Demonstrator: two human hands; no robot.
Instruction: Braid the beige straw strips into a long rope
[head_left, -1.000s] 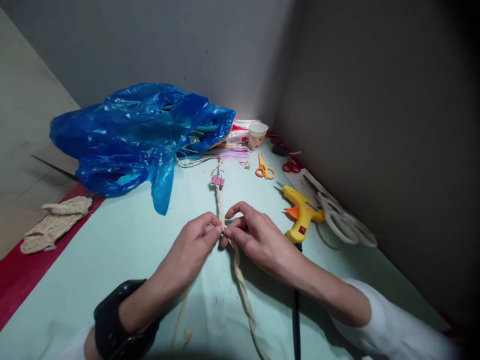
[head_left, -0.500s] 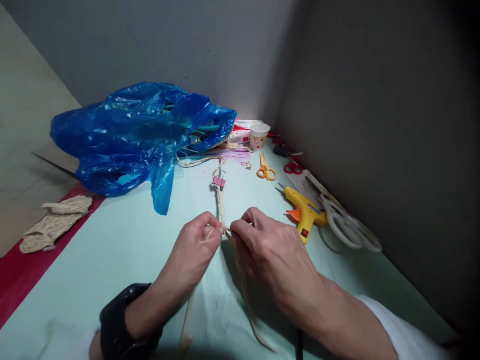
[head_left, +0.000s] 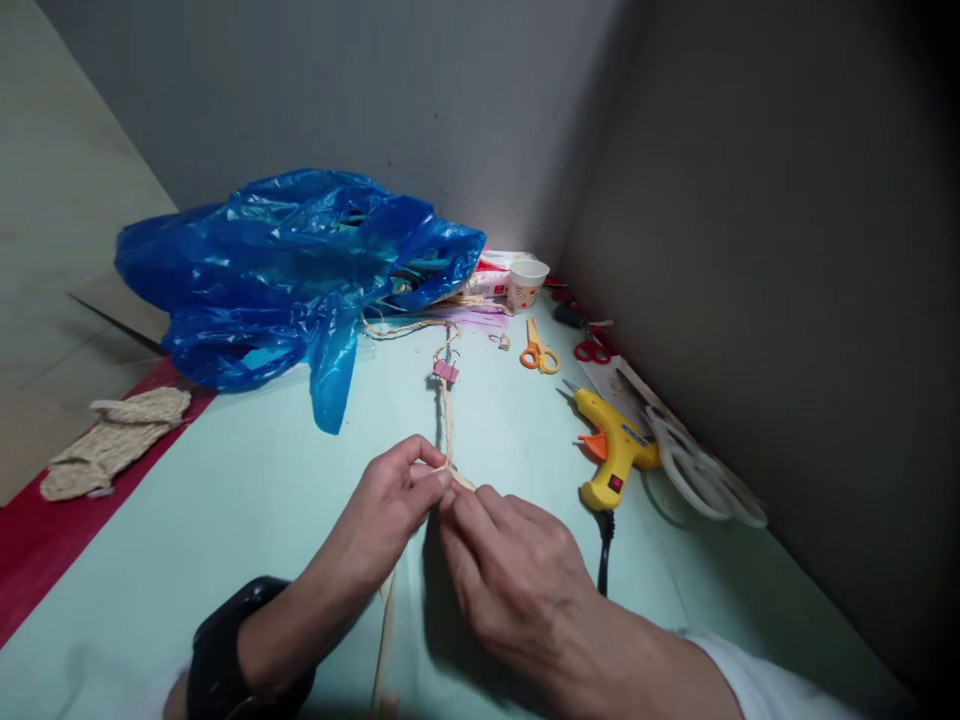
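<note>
A thin beige braid [head_left: 448,425] runs toward me over the pale green table from a pink binder clip [head_left: 446,371]. My left hand [head_left: 394,500] pinches the near end of the braid between thumb and forefinger. Close against it, my right hand [head_left: 510,570] has its fingertips closed on a strand of the same straw-like cord. The two hands' fingertips nearly touch. Below my left hand a loose strand [head_left: 385,640] hangs down toward the table's near side. The other strand ends are hidden behind my hands.
A blue plastic bag [head_left: 292,270] lies at the back left, with a woven beige piece [head_left: 116,445] nearer. To the right are a yellow glue gun [head_left: 619,450], orange scissors [head_left: 536,350], white-handled scissors [head_left: 694,470] and red-handled scissors [head_left: 592,350]. A paper cup [head_left: 527,285] stands behind.
My right hand has dropped lower and turned, its fingers now nearer my left fingertips. The loose strand under my right hand is out of sight. The whole view has shifted slightly.
</note>
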